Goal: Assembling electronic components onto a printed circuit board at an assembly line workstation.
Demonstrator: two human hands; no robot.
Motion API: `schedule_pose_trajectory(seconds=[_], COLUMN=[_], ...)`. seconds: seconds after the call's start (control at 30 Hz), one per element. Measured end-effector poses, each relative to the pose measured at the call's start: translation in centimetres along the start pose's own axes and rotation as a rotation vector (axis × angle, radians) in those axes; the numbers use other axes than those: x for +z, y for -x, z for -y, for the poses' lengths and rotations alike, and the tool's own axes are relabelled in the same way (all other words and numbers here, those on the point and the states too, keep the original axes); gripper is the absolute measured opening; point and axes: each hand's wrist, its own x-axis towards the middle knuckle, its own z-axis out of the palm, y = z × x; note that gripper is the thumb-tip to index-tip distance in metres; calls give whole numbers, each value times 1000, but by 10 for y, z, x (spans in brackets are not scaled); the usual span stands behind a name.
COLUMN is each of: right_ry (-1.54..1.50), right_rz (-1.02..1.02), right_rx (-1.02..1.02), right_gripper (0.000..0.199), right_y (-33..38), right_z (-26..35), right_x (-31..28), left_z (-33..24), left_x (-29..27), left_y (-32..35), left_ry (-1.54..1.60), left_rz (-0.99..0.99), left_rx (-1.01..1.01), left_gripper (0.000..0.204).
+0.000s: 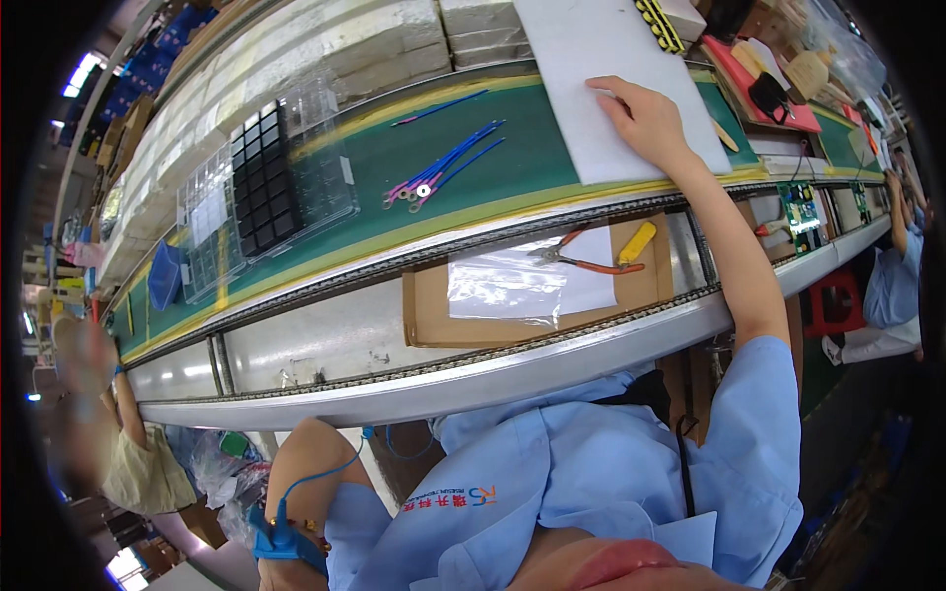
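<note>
My right hand (641, 120) lies on a flat white foam sheet (557, 44), fingers stretched toward the left, nothing visible in them. Bent at the lower left, my left arm wears a blue wrist strap (281, 540) with a cord; that hand is cut off by the lower edge. Left of the sheet, several blue wires (455, 158) with pink sleeves and ring terminals lie on the green mat (379, 148). A single blue wire (443, 105) lies behind them. Farther left, a black gridded tray (264, 187) rests on clear plastic trays (333, 197).
Between the chain rails, a cardboard tray (424, 307) holds orange-handled cutters (567, 258), a yellow knife (638, 244) and a clear bag (503, 291). White foam blocks (345, 54) line the back. A circuit board (800, 215) sits at right. Co-workers are at both ends.
</note>
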Motion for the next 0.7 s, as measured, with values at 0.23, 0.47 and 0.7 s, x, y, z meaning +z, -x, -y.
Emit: schedule_pose_trajectory(seconds=[0.23,0.47,0.7], right_ry=[-27,-11,5], right_rz=[-4,-6,24], right_rx=[-1,-22,-1], right_gripper=[22,24,24], right_y=[-1,-1,-3], right_z=[-4,-3,0], right_x=[2,2,2], left_z=[5,-41,-44], left_x=[-5,15,11], left_y=[-10,-3,-1], left_ry=[201,-1073,-698], left_rz=[223,-612,-773], left_rx=[74,-262,-261], left_gripper=[33,33,37])
